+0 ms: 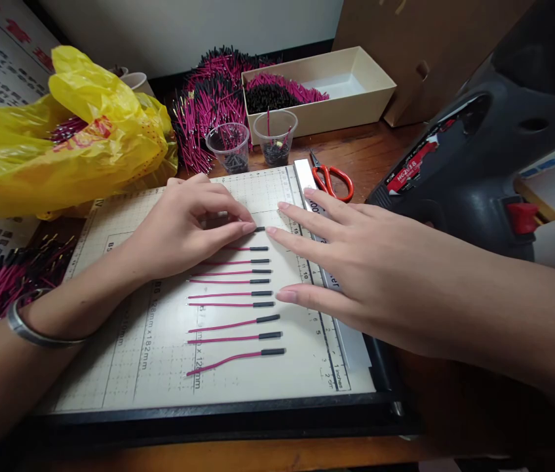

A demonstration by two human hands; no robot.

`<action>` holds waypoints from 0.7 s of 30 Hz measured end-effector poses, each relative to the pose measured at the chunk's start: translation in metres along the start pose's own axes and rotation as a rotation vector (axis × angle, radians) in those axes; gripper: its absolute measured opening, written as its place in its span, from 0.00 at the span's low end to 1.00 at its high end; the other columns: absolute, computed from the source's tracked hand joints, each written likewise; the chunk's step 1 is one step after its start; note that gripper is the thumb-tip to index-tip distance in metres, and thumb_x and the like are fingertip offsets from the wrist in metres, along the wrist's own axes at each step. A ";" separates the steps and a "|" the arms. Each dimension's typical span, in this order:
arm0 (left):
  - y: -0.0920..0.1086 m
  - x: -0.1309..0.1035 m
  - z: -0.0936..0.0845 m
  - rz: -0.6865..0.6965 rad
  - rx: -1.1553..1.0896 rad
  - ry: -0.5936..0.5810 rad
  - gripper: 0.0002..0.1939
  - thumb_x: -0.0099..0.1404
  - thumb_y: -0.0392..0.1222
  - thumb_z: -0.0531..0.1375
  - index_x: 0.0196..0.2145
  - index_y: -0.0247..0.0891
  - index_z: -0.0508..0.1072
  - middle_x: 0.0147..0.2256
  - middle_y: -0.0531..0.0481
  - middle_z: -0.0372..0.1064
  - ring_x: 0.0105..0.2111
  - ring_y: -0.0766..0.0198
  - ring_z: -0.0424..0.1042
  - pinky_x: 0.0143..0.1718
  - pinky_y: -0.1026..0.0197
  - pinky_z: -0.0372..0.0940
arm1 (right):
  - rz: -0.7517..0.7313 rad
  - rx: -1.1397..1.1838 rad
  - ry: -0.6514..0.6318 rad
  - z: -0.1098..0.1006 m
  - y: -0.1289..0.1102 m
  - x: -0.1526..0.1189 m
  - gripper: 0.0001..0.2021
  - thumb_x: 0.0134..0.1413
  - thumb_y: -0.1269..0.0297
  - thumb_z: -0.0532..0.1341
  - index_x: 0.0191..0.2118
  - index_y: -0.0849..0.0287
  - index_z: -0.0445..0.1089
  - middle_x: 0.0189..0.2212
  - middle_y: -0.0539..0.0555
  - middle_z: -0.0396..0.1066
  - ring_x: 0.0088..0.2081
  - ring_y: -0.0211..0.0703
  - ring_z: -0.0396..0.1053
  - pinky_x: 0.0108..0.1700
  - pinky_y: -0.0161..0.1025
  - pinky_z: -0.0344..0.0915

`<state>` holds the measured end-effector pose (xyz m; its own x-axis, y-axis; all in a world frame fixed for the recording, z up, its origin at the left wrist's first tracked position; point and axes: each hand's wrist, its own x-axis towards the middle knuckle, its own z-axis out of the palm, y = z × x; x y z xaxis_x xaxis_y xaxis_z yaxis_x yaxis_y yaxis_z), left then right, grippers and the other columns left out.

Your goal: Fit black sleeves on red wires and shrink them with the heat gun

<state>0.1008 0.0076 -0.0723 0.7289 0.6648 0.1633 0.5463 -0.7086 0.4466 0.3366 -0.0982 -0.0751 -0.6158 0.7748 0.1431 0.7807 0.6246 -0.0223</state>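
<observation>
My left hand (193,226) pinches a wire near the top of a row, its black-sleeved end (260,229) showing past the fingertips. Below it, several magenta wires (230,320) with black sleeves lie roughly parallel on the white gridded board (159,373). Spread fingers and nothing held mark my right hand (350,252), which is over the board's right-hand ruler strip (301,172). Its index fingertip is close to the black end of the top wire. The far part of that wire is hidden under my left hand.
Behind the board are two clear cups (276,137), a cream box (326,111) of wires and a wire pile (208,98). Red-handled snips (333,183) lie back right. A yellow bag (105,137) stands left, a dark tool (483,144) right.
</observation>
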 end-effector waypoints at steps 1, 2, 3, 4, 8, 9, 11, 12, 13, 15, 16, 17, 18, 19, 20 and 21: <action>0.000 0.000 0.000 -0.007 0.005 -0.002 0.13 0.68 0.51 0.60 0.33 0.44 0.83 0.32 0.51 0.80 0.33 0.59 0.69 0.41 0.54 0.60 | -0.007 -0.007 0.010 0.000 0.000 0.000 0.32 0.75 0.49 0.43 0.69 0.67 0.64 0.68 0.71 0.62 0.70 0.76 0.58 0.63 0.70 0.67; 0.000 0.000 -0.001 -0.018 0.012 -0.004 0.13 0.68 0.51 0.60 0.33 0.45 0.82 0.32 0.51 0.80 0.34 0.59 0.69 0.41 0.54 0.60 | -0.014 -0.015 0.021 0.001 0.001 0.000 0.32 0.75 0.49 0.43 0.69 0.67 0.65 0.68 0.71 0.63 0.70 0.76 0.58 0.63 0.70 0.67; 0.000 -0.001 -0.002 -0.029 0.019 -0.003 0.13 0.68 0.52 0.61 0.34 0.45 0.82 0.32 0.52 0.80 0.34 0.58 0.69 0.41 0.54 0.60 | -0.020 -0.022 0.028 0.001 0.001 0.000 0.32 0.75 0.50 0.43 0.68 0.68 0.65 0.67 0.71 0.63 0.69 0.76 0.59 0.62 0.70 0.67; 0.000 -0.001 -0.002 -0.038 0.025 -0.004 0.12 0.67 0.52 0.61 0.34 0.46 0.82 0.32 0.52 0.80 0.35 0.58 0.69 0.41 0.53 0.59 | -0.026 -0.025 0.030 0.001 0.001 0.000 0.32 0.75 0.50 0.43 0.68 0.68 0.65 0.67 0.72 0.63 0.69 0.76 0.59 0.62 0.70 0.67; -0.001 -0.002 -0.003 -0.032 0.021 -0.003 0.10 0.67 0.50 0.62 0.33 0.47 0.82 0.33 0.52 0.79 0.36 0.57 0.70 0.41 0.52 0.59 | -0.026 -0.019 0.020 0.001 0.001 0.000 0.32 0.75 0.50 0.43 0.68 0.68 0.65 0.67 0.72 0.64 0.69 0.74 0.59 0.62 0.69 0.67; -0.001 -0.002 -0.003 -0.028 0.015 -0.003 0.10 0.67 0.50 0.62 0.33 0.47 0.83 0.33 0.52 0.80 0.36 0.57 0.70 0.41 0.52 0.59 | -0.021 -0.015 0.018 0.001 0.001 0.000 0.32 0.75 0.50 0.43 0.68 0.68 0.65 0.67 0.71 0.64 0.69 0.74 0.59 0.62 0.69 0.67; -0.001 -0.002 -0.002 -0.019 0.003 0.000 0.10 0.67 0.49 0.62 0.33 0.46 0.83 0.33 0.51 0.80 0.36 0.58 0.70 0.42 0.52 0.59 | -0.011 -0.012 0.016 0.001 0.001 -0.001 0.32 0.75 0.50 0.43 0.68 0.68 0.64 0.67 0.70 0.63 0.70 0.74 0.58 0.62 0.68 0.68; -0.001 -0.002 -0.002 -0.015 -0.001 0.003 0.10 0.67 0.49 0.62 0.33 0.46 0.83 0.33 0.51 0.80 0.36 0.58 0.70 0.42 0.52 0.59 | -0.012 -0.013 0.015 0.001 0.001 -0.001 0.32 0.75 0.50 0.43 0.68 0.68 0.64 0.67 0.70 0.63 0.70 0.73 0.58 0.63 0.68 0.67; -0.002 -0.001 -0.002 -0.012 -0.003 0.007 0.11 0.67 0.49 0.62 0.33 0.46 0.83 0.33 0.51 0.80 0.35 0.58 0.70 0.42 0.52 0.59 | -0.014 -0.015 0.012 0.001 0.001 -0.001 0.32 0.75 0.50 0.43 0.69 0.68 0.64 0.67 0.70 0.63 0.70 0.73 0.58 0.63 0.68 0.67; -0.002 -0.001 -0.001 -0.004 -0.005 0.010 0.11 0.67 0.49 0.62 0.33 0.45 0.84 0.33 0.51 0.80 0.35 0.58 0.70 0.42 0.52 0.59 | -0.016 -0.014 0.008 0.001 0.001 -0.001 0.32 0.75 0.50 0.43 0.69 0.68 0.64 0.68 0.70 0.63 0.70 0.73 0.58 0.63 0.69 0.67; -0.002 -0.001 -0.001 0.000 -0.006 0.013 0.11 0.67 0.49 0.62 0.33 0.44 0.84 0.33 0.51 0.80 0.35 0.59 0.70 0.41 0.53 0.60 | -0.014 -0.009 0.006 0.002 0.001 -0.001 0.32 0.75 0.49 0.43 0.69 0.68 0.64 0.68 0.70 0.63 0.70 0.74 0.58 0.63 0.69 0.67; -0.003 -0.002 -0.001 0.004 -0.008 0.015 0.11 0.67 0.49 0.62 0.33 0.44 0.84 0.33 0.51 0.80 0.34 0.59 0.69 0.41 0.53 0.60 | -0.012 -0.003 0.006 0.002 0.001 -0.001 0.32 0.75 0.49 0.43 0.69 0.67 0.64 0.68 0.70 0.63 0.70 0.75 0.57 0.63 0.70 0.67; -0.003 -0.002 -0.001 0.010 -0.012 0.020 0.12 0.67 0.49 0.62 0.33 0.44 0.84 0.33 0.51 0.80 0.34 0.60 0.69 0.41 0.54 0.60 | -0.011 0.004 0.006 0.003 0.001 -0.001 0.33 0.75 0.48 0.42 0.69 0.67 0.64 0.68 0.70 0.62 0.70 0.76 0.57 0.63 0.71 0.67; -0.003 -0.002 0.000 0.017 -0.020 0.024 0.12 0.68 0.49 0.62 0.33 0.43 0.84 0.33 0.51 0.80 0.34 0.61 0.70 0.41 0.55 0.60 | -0.011 0.011 0.004 0.003 0.001 -0.001 0.33 0.75 0.48 0.42 0.69 0.66 0.63 0.68 0.70 0.62 0.71 0.76 0.56 0.63 0.71 0.66; -0.004 -0.002 0.000 0.026 -0.030 0.030 0.12 0.68 0.49 0.62 0.33 0.43 0.84 0.33 0.51 0.80 0.34 0.61 0.70 0.41 0.55 0.61 | -0.009 0.019 -0.002 0.003 0.002 0.000 0.33 0.75 0.47 0.41 0.70 0.66 0.63 0.69 0.70 0.61 0.71 0.77 0.55 0.63 0.72 0.66; -0.004 -0.002 0.001 0.033 -0.042 0.036 0.12 0.68 0.49 0.62 0.33 0.43 0.84 0.33 0.51 0.80 0.34 0.62 0.70 0.41 0.56 0.61 | -0.005 0.028 -0.014 0.003 0.003 0.000 0.34 0.75 0.47 0.41 0.70 0.66 0.62 0.69 0.71 0.60 0.71 0.77 0.54 0.64 0.72 0.65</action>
<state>0.0971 0.0091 -0.0754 0.7303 0.6500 0.2101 0.5038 -0.7202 0.4769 0.3382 -0.0962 -0.0779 -0.6212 0.7730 0.1290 0.7745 0.6307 -0.0495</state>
